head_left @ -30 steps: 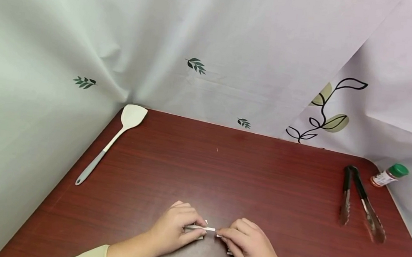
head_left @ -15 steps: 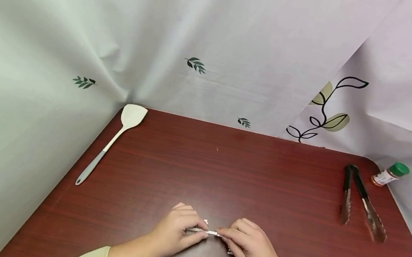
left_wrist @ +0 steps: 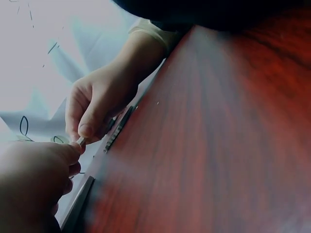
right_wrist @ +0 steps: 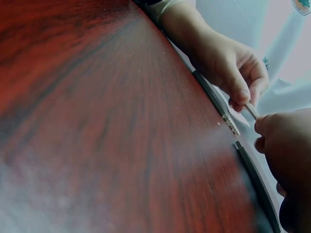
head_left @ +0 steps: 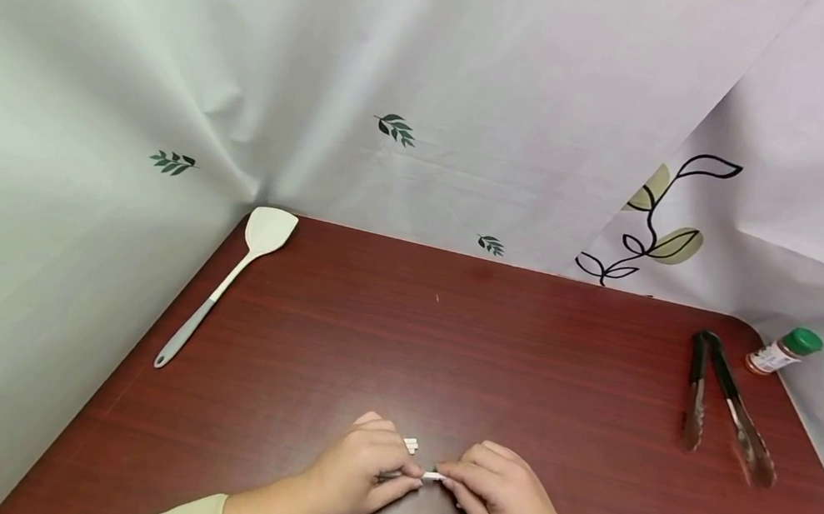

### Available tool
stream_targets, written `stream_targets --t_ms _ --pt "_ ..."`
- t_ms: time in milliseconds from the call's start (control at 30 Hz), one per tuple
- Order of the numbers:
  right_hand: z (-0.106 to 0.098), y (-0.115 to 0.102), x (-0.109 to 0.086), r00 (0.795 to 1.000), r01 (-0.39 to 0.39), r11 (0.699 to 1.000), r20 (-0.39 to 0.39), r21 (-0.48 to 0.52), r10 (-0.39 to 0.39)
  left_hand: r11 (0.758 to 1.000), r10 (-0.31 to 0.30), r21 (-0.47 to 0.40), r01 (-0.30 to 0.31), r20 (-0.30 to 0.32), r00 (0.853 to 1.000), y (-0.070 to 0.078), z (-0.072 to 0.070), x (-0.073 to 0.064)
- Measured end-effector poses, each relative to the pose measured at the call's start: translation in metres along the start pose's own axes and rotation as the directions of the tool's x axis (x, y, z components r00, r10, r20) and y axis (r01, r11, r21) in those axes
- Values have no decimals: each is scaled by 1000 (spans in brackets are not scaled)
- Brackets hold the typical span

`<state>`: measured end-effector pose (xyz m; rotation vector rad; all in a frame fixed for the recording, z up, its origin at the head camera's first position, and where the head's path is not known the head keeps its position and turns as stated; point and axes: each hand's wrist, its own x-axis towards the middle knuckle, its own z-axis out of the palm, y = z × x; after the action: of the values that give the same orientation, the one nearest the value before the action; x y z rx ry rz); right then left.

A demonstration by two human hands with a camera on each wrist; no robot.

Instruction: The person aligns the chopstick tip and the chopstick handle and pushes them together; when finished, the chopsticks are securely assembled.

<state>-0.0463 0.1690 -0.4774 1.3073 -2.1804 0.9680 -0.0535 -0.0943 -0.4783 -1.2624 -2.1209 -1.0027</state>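
A short, thin white stick [head_left: 432,476] spans the gap between the two hands, low over the table's near part. My left hand [head_left: 363,465] pinches its left end between thumb and fingers. At the right end, the thumb and fingertips of my right hand [head_left: 496,492] pinch it too. Both wrist views show the stick [right_wrist: 252,110] held from either side, with its ends covered by fingers. Just beyond the left fingertips lie small white pieces [head_left: 412,444], partly hidden by that hand. What exactly the stick is cannot be made out.
On the dark red table [head_left: 344,325], a white spatula [head_left: 269,229] with a grey handle lies along the left edge. Metal tongs [head_left: 734,400] with black handles and a green-capped spice jar [head_left: 779,352] are at the right. Patterned white cloth [head_left: 433,58] hangs behind.
My left hand has moved slightly right and nearer the body, bringing the stick to the right fingertips, where a gap was before. More of the white pieces behind it shows. My right hand stays nearly still.
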Motion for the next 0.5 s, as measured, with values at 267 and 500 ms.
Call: stream_targets --t_ms 267,500 --pt "1 -1 1 999 33 999 2 19 -33 999 21 -38 -21 -5 1000 2 3 0" --pt "-1 -2 4 998 17 999 -61 45 -15 999 7 -32 -8 -25 1000 3 3 1"
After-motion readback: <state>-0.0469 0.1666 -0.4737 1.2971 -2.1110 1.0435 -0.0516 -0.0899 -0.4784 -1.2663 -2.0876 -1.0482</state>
